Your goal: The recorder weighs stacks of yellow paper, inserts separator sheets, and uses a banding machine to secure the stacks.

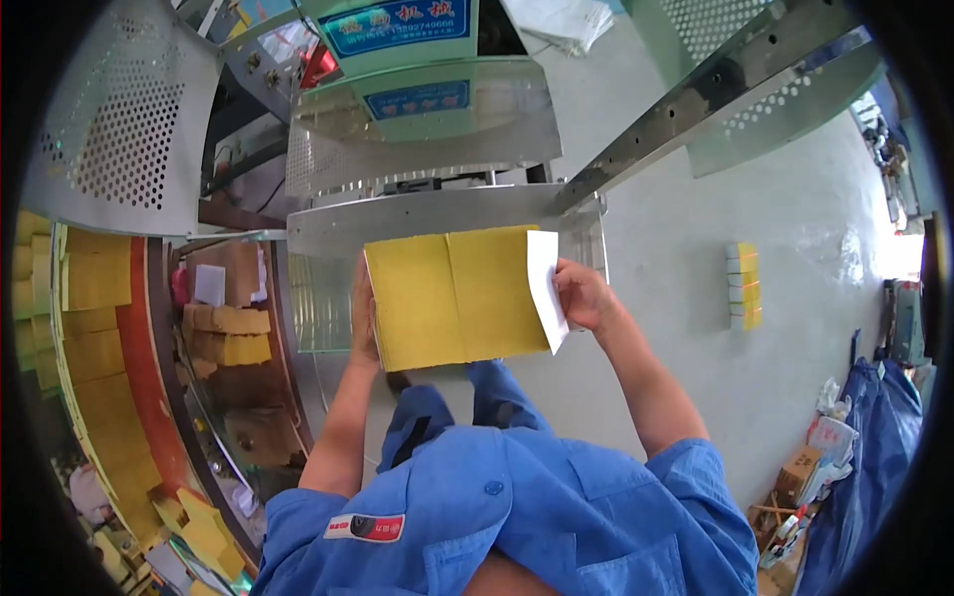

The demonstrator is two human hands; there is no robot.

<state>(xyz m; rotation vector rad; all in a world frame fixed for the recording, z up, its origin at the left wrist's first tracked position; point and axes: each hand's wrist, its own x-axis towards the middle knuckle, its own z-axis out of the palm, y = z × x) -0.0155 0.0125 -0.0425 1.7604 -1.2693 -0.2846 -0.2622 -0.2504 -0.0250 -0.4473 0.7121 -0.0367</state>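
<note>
In front of my body I hold a wide, flat stack of yellow paper (452, 298), with a seam or fold line down its middle. My left hand (365, 316) grips its left edge; most of the fingers are hidden behind or under it. At the right end a white sheet (543, 288) stands up along the yellow edge, bent at its lower corner. My right hand (583, 294) pinches this sheet at its outer side, thumb and fingers closed. Just beyond the stack lies the metal ledge (427, 214) of a machine.
A clear guard panel (427, 119) and a slanting metal beam (696, 109) border the machine. Shelves with yellow paper stacks (99, 328) and a bin with cardboard (234, 338) stand at left. A bundled yellow stack (743, 286) sits on the floor at right, near a blue cover (874, 447).
</note>
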